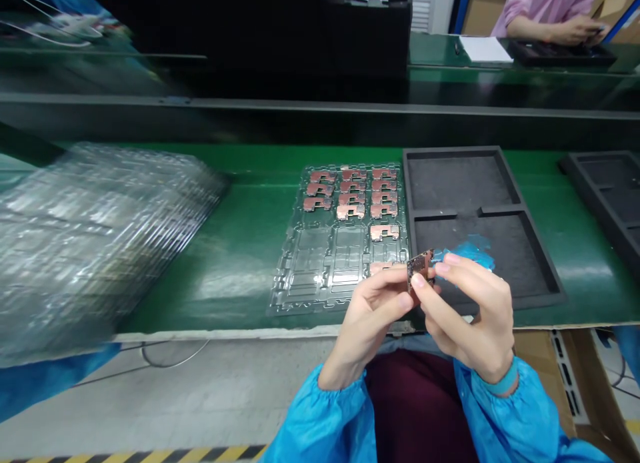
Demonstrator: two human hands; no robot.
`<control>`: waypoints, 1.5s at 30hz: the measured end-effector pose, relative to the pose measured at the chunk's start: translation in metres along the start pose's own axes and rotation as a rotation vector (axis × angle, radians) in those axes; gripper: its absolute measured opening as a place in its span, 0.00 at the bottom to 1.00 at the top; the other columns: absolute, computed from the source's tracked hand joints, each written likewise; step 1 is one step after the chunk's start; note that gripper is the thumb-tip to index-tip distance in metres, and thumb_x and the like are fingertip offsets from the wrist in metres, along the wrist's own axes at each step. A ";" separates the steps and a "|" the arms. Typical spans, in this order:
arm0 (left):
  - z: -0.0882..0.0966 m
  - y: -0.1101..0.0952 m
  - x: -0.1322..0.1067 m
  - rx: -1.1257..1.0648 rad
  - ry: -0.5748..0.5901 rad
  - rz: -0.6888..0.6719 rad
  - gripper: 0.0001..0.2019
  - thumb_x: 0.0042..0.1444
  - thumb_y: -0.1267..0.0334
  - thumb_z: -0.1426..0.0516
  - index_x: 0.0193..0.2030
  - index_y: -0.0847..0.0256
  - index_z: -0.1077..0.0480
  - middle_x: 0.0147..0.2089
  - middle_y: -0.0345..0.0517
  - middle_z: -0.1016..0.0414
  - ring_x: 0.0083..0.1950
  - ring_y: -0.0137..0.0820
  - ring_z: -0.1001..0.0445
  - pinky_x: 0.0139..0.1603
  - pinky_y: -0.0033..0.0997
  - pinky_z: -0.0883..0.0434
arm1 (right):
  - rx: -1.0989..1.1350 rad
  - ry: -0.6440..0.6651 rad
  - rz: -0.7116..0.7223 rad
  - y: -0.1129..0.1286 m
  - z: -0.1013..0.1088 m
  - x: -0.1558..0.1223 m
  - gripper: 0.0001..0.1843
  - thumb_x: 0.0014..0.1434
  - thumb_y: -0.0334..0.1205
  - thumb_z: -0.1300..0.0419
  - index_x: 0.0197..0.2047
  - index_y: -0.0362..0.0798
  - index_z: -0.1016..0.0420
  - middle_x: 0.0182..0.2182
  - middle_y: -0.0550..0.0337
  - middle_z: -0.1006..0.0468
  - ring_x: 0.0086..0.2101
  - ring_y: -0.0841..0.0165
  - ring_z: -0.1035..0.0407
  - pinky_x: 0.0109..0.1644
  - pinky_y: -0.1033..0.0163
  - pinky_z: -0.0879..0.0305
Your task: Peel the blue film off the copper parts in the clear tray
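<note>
Two hands meet on one small copper part (419,266), which I hold up just above the near edge of the belt (240,243). My left hand (373,310) is curled, thumb and fingertips closed on the part's left and lower side. My right hand (470,316) comes in from the other side, its thumb tip pressed on the part's face and its forefinger bent over the top edge, the remaining fingers loosely folded.

A scrap of blue film (467,251) shows just past my right fingertips. The view is soft there, so I cannot tell whether I pinch it or whether it lies in the black tray (460,180) behind my right hand.

Straight beyond my left hand lies a clear tray (310,263). Its pockets nearest my fingers are mostly bare, and its far rows hold copper pieces (350,193) like the one in my grip. The black tray touches the clear tray's right side. Farther out past my right hand sits a second black tray (605,190), cut off by the frame.

Well off to the left of my left hand is a blurred stack (90,236) of clear trays. Far ahead of my right hand, across another bench, a person (550,16) in pink works beside a white paper (485,48).
</note>
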State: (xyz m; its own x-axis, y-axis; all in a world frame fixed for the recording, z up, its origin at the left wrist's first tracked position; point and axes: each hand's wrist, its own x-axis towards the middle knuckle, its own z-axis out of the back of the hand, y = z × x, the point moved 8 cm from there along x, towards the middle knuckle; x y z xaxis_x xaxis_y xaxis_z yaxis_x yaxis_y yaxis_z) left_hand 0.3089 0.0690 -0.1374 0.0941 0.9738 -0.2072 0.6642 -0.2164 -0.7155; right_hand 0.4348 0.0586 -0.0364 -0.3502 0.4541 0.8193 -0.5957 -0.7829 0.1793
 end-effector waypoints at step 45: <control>0.012 0.016 0.007 -0.262 -0.044 0.119 0.20 0.53 0.57 0.24 0.51 0.57 0.17 0.52 0.47 0.15 0.54 0.39 0.19 0.54 0.34 0.22 | 0.121 0.202 -0.041 -0.011 -0.031 -0.006 0.21 0.76 0.38 0.45 0.68 0.47 0.26 0.73 0.41 0.40 0.70 0.48 0.37 0.66 0.42 0.24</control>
State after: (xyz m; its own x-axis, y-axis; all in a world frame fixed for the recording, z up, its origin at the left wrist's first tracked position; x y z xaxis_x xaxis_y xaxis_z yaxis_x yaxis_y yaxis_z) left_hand 0.3109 0.0716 -0.1584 0.1539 0.9376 -0.3119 0.8198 -0.2974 -0.4893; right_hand 0.4211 0.0781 -0.0605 -0.4718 0.5530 0.6867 -0.5255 -0.8018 0.2845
